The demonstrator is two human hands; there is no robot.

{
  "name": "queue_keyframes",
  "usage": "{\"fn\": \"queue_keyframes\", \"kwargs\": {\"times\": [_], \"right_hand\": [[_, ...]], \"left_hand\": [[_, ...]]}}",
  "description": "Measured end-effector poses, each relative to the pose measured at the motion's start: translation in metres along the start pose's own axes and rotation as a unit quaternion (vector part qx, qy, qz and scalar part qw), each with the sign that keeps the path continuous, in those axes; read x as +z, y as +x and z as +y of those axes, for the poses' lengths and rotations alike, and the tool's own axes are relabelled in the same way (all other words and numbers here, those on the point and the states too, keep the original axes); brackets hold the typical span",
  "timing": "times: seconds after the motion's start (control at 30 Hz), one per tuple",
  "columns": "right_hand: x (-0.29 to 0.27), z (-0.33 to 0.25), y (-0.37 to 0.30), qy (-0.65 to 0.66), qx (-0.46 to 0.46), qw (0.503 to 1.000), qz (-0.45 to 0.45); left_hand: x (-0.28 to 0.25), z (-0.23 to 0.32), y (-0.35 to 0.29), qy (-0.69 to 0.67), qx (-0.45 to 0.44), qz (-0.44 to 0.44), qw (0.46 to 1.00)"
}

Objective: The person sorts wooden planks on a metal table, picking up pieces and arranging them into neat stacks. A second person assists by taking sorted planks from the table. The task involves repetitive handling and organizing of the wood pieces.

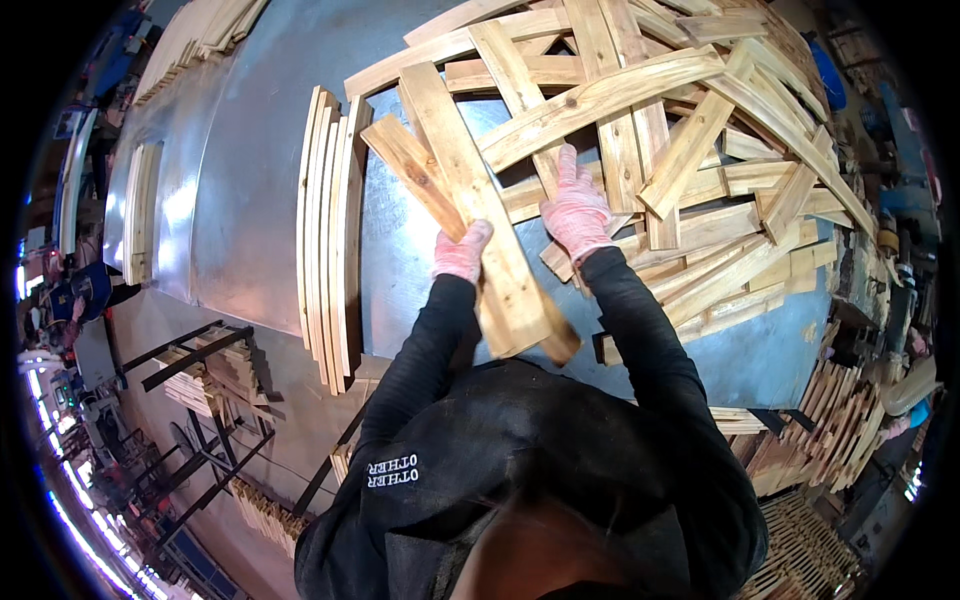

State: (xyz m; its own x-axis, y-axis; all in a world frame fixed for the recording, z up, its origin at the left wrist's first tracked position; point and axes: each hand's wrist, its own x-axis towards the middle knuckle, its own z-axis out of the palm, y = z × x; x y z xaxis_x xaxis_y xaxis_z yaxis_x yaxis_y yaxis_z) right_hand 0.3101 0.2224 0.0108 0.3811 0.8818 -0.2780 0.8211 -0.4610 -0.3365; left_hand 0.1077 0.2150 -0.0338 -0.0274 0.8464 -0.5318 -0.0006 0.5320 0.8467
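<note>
My left hand (462,252), in a pink-and-white glove, is closed around a wide pale wooden board (462,160), its thumb lying on the board's face. A narrower, browner board (412,172) crosses underneath at a slant, against the same hand. To the right, my gloved right hand (577,212) reaches into a loose heap of wooden slats with fingers stretched forward. Its fingertips touch or nearly touch a slat (515,75) that runs away toward the far side; a curved slat (610,95) lies just beyond them. Some of the right fingers are hard to make out.
A metal-topped table (260,180) carries everything. Left of my hands stands a row of slats on edge (330,240); further left are a small bundle (142,215) and a far stack (195,45). Crossed slats (720,230) heap up on the right. A dark metal rack (200,390) stands lower left.
</note>
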Motion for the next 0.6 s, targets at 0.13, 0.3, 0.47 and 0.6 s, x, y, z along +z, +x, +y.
{"fn": "queue_keyframes", "kwargs": {"times": [0.13,0.3,0.47,0.6], "right_hand": [[-0.021,0.006,-0.019,0.329,-0.063,0.936,-0.108],[0.053,-0.041,-0.066,0.387,-0.018,0.904,-0.181],[0.060,-0.052,-0.080,0.197,-0.211,0.929,-0.231],[-0.001,-0.062,-0.039,0.284,-0.216,0.927,0.118]], "left_hand": [[-0.047,0.033,-0.001,0.107,0.047,0.007,0.993],[-0.066,0.057,0.007,0.224,0.079,0.069,0.969],[-0.052,0.039,-0.002,0.382,0.054,0.090,0.918],[-0.014,0.051,-0.023,0.506,0.032,0.107,0.855]]}}
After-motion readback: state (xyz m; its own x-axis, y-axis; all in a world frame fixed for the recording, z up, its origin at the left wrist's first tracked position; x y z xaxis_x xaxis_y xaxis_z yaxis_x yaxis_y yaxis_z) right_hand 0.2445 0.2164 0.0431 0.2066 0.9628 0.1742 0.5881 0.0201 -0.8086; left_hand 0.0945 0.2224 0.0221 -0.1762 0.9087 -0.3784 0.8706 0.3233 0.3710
